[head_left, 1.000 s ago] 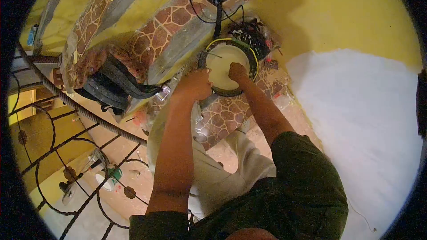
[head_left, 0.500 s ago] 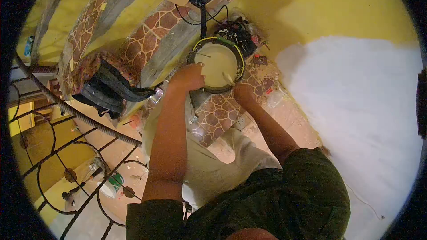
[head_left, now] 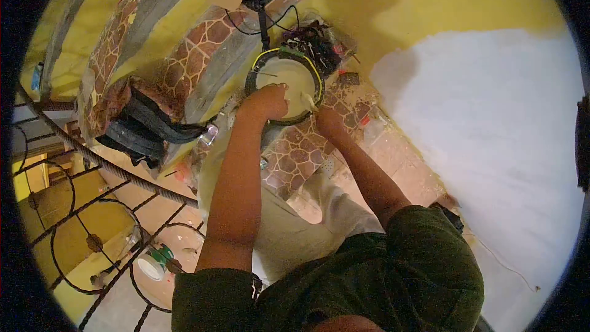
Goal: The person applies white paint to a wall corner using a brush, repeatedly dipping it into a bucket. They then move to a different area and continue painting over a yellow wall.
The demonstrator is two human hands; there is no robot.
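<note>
Looking down from the head camera, we see our left hand [head_left: 267, 103] with its fingers curled over the near rim of a black bucket [head_left: 257, 67], gripping it; the fingertips themselves are tucked over the edge and mostly hidden. Our right hand [head_left: 327, 120] sits just outside the rim on the other side, closed around a pale tool [head_left: 308, 101] whose coated end reaches over the edge into the bucket; what kind of tool it is we cannot tell. The bucket holds smooth cream-coloured paint or putty [head_left: 289, 77], filling it well up, and a yellow band runs round part of the rim. It stands on a stair step [head_left: 295, 154] tiled in a brown, giraffe-like stone pattern, directly in front of our knees in light trousers [head_left: 289, 233].

Just behind the bucket lies a tangle of dark wires and small parts [head_left: 310, 40], and a black bag [head_left: 144, 126] rests on a step to the left. An iron railing [head_left: 80, 209] curves along the lower left. To the right, the yellow wall [head_left: 430, 0] carries a large white coated patch [head_left: 491, 135]; by our judgement that area is covered while the yellow around it remains bare, and the bucket is still far from used up.
</note>
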